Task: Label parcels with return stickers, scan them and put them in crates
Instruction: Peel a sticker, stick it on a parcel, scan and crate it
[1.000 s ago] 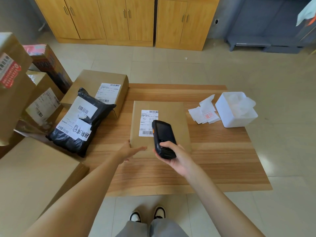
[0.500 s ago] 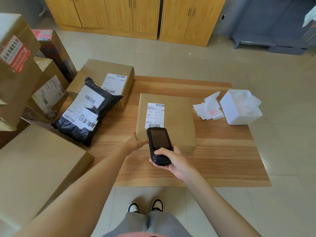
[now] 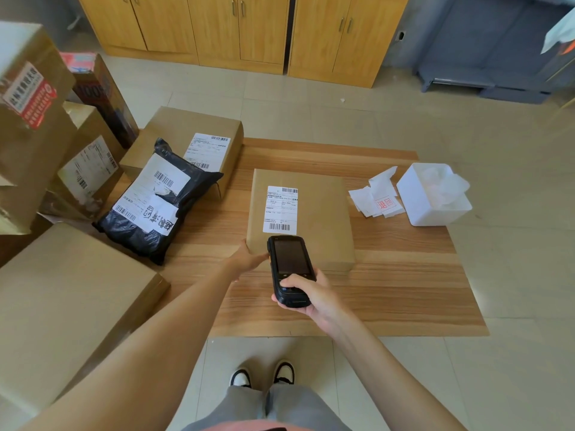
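Observation:
A flat brown parcel (image 3: 314,219) lies in the middle of the wooden table (image 3: 389,293), its white shipping label (image 3: 281,209) facing up. My right hand (image 3: 315,295) grips a black handheld scanner (image 3: 290,269), held just above the parcel's near edge with its screen up and its top end pointing at the label. My left hand (image 3: 249,258) rests with straight fingers against the parcel's near-left corner; the scanner hides its fingertips. A loose pile of white return stickers (image 3: 378,199), one with a red stamp, lies to the right of the parcel.
A white bin (image 3: 434,197) of crumpled backing paper stands at the table's right end. A black bag parcel (image 3: 155,209) leans on a labelled brown box (image 3: 186,132) at the left. Several more cardboard boxes (image 3: 62,290) crowd the left side. Wooden cabinets (image 3: 242,29) line the far wall.
My right hand has drawn the scanner back toward me, off the label, so the lower barcode now shows. My left hand stays at the parcel's near-left corner.

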A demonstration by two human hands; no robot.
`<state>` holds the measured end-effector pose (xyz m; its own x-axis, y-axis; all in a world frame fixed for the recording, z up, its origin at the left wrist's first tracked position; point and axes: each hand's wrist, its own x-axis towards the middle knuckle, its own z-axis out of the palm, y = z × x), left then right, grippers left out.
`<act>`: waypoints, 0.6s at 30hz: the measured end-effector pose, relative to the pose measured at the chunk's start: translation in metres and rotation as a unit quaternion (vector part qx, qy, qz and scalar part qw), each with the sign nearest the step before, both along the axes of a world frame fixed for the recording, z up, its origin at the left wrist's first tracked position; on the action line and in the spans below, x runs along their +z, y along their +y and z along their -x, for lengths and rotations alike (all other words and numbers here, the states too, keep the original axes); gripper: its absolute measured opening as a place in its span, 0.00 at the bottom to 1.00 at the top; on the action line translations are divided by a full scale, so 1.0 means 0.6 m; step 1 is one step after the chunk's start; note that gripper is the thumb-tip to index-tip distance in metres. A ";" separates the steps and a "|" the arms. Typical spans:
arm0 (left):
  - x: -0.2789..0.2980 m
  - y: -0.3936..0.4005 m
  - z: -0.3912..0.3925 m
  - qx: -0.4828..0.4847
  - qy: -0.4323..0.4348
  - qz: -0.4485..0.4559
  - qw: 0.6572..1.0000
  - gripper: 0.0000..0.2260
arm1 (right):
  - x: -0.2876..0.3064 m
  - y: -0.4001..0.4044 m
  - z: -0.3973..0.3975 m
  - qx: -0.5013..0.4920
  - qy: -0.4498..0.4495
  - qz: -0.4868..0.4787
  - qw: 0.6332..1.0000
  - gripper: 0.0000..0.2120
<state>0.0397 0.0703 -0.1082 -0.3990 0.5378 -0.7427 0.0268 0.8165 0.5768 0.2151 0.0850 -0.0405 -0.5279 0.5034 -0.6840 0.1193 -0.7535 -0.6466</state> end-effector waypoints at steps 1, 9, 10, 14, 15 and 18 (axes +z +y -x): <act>0.001 -0.001 0.000 -0.001 0.000 0.002 1.000 0.35 | 0.000 0.000 -0.001 0.001 0.001 -0.001 1.000 0.25; 0.000 -0.002 -0.002 0.006 0.001 -0.001 1.000 0.37 | -0.001 0.006 -0.003 -0.002 0.014 -0.014 1.000 0.25; 0.000 -0.003 -0.002 0.010 0.002 -0.006 1.000 0.38 | -0.002 0.014 -0.004 -0.012 0.018 -0.018 1.000 0.25; -0.005 -0.004 0.001 0.018 -0.011 -0.025 0.999 0.38 | -0.002 0.071 -0.019 -0.078 -0.002 -0.072 0.994 0.26; -0.006 -0.004 0.002 0.017 -0.013 -0.024 0.999 0.38 | -0.002 0.089 -0.028 -0.094 -0.014 -0.090 0.991 0.25; -0.006 -0.003 0.004 0.011 -0.018 -0.016 1.000 0.38 | -0.013 0.142 -0.068 -0.124 -0.068 -0.137 0.980 0.20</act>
<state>0.0371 0.0683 -0.1117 -0.3843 0.5530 -0.7393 -0.0129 0.7975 0.6032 0.2562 0.1700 -0.0482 -0.2797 0.7795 -0.5604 0.0542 -0.5700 -0.8199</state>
